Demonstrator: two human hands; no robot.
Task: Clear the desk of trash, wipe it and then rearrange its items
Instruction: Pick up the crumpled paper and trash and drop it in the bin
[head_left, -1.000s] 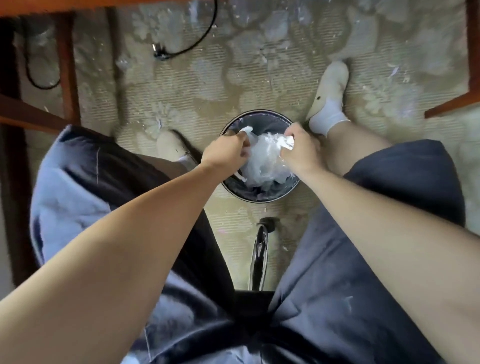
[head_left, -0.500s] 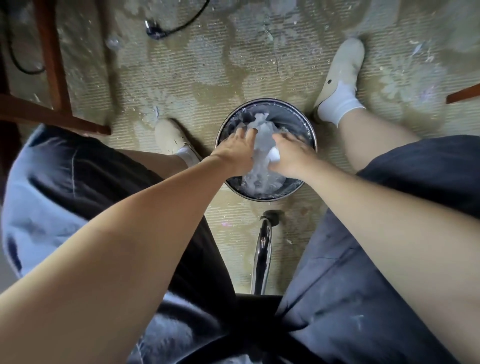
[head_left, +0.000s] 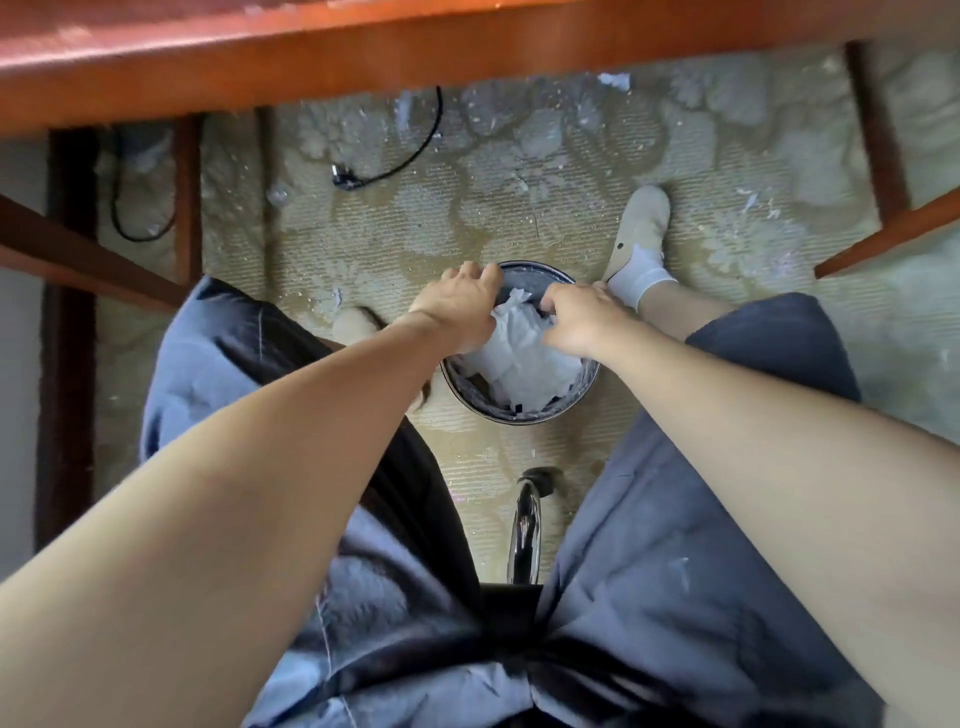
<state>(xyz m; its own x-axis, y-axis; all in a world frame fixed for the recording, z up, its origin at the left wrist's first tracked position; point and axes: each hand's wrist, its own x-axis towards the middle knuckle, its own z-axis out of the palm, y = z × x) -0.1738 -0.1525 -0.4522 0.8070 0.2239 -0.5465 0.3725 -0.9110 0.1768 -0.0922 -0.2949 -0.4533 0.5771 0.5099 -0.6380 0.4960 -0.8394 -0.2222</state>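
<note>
Curled into the top of the crumpled white paper wad (head_left: 519, 358), the right hand (head_left: 582, 317) pinches it; the left hand (head_left: 457, 306) bends its fingers over the far-left rim of the round dark waste bin (head_left: 498, 413), and whether they clasp anything cannot be told. Along the upper edge of the view runs the red-brown wooden desk (head_left: 363, 57). Beneath it lies the pale floral carpet (head_left: 519, 171), strewn with white scraps. On this carpet, between the person's feet, stands the bin, the wad inside it. Just nearer the person lies the chrome chair leg (head_left: 524, 525). Near the desk's left leg, a black cable (head_left: 415, 150) trails.
</note>
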